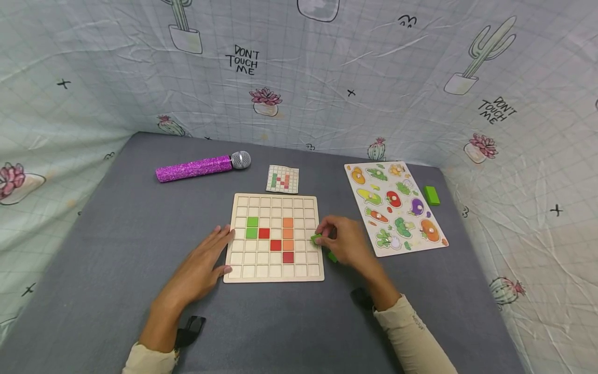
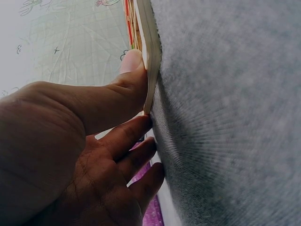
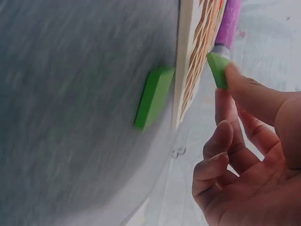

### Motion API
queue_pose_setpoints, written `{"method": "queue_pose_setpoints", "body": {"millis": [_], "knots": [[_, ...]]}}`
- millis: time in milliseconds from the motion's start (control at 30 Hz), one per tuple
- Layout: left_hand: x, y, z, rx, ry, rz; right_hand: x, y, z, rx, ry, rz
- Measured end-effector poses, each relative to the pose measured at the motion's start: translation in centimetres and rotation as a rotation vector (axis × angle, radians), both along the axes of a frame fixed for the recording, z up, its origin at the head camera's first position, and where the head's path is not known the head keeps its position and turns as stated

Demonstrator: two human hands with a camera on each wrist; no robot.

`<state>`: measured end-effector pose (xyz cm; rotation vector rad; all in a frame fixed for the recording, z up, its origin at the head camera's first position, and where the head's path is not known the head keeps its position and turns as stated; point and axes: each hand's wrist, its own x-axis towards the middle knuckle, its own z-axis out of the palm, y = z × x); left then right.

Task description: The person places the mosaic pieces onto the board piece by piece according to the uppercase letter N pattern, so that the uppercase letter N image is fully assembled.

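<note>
A wooden grid board (image 1: 238, 257) lies flat, with green tiles (image 1: 252, 227), red tiles (image 1: 276, 245) and orange tiles (image 1: 288, 234) set in some of its squares. Above the board's right edge, my right hand (image 1: 345, 240) pinches a small green tile (image 3: 218, 70) between thumb and forefinger. Another green block (image 3: 154, 96) lies on the table beside that edge, partly under the hand in the head view. My left hand (image 1: 198, 267) rests along the board's left side, thumb (image 2: 131, 66) on its edge and fingers extended beside it.
Behind the board lies a small pattern card (image 1: 282, 179) with a coloured grid. A glittery purple microphone (image 1: 198, 168) is at the back left. On the right are a vegetable puzzle board (image 1: 385, 218) and a green block (image 1: 432, 196). Printed cloth (image 1: 317, 67) hangs around the grey table (image 1: 289, 322).
</note>
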<state>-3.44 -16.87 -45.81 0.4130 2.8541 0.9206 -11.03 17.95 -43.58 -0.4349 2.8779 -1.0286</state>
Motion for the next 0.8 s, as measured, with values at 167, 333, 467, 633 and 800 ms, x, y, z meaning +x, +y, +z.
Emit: {"method": "queue_pose_setpoints", "body": {"millis": [167,333,467,633,800], "knots": [[0.0,-0.1,0.2,-0.005,-0.016,0.001,0.3,-1.7,0.3,-0.009,-0.005,0.009],[0.0,-0.1,0.2,-0.010,-0.014,-0.004,0.4,-3.4,0.4,-0.023,-0.007,0.011],[0.0,-0.1,0.2,-0.010,0.005,-0.006,0.6,-4.7,0.3,-0.036,-0.020,0.026],[0.0,0.0,0.2,-0.003,0.016,-0.005,0.8,-6.3,0.3,-0.049,-0.039,0.039],[0.0,0.0,0.1,-0.002,0.014,-0.007,0.9,-7.9,0.2,-0.035,-0.044,0.050]]}}
